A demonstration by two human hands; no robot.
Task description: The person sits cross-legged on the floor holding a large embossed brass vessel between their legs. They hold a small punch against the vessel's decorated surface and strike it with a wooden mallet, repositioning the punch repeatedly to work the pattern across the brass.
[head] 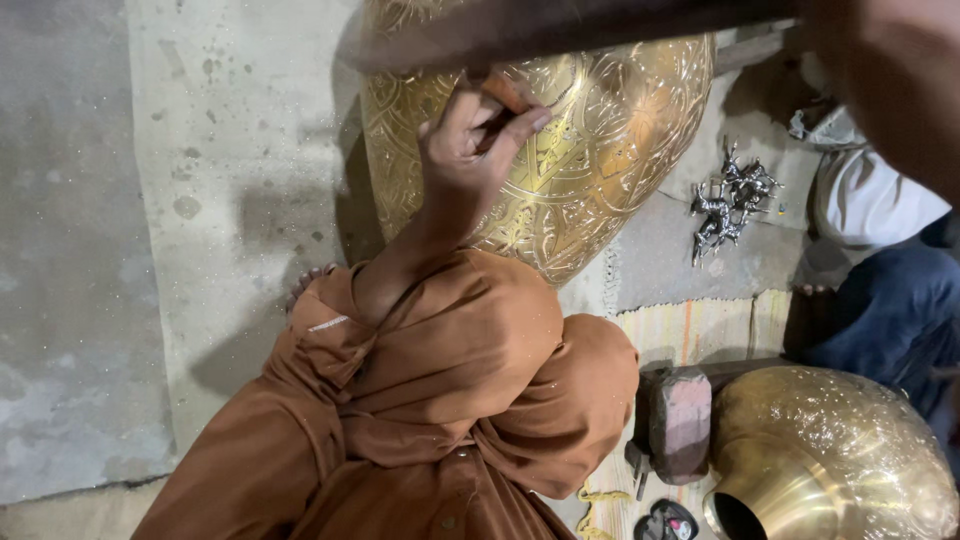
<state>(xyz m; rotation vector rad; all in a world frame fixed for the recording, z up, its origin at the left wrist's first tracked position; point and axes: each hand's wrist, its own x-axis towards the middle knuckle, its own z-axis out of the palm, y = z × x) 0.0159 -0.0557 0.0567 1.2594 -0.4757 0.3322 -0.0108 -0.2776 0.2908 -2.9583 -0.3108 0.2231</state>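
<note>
No packages, labels, signs or screens are in view.

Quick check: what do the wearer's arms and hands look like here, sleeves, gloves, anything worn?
Both hands bare, no gloves. The left hand comes out of a loose rust-orange sleeve, pushed up the forearm, with a pale stitched line near the cuff. The right arm is a blurred close-up at the frame's top right; no sleeve shows there.

- Bare concrete floor (150, 250) is lying open along the left.
- The engraved brass vessel (580, 150) is blocking the far middle.
- A brick (680, 420) and a second brass pot (840, 460) are crowding the near right.
- Small metal figurines (730, 200) and a seated person (880, 280) are filling the far right.
</note>
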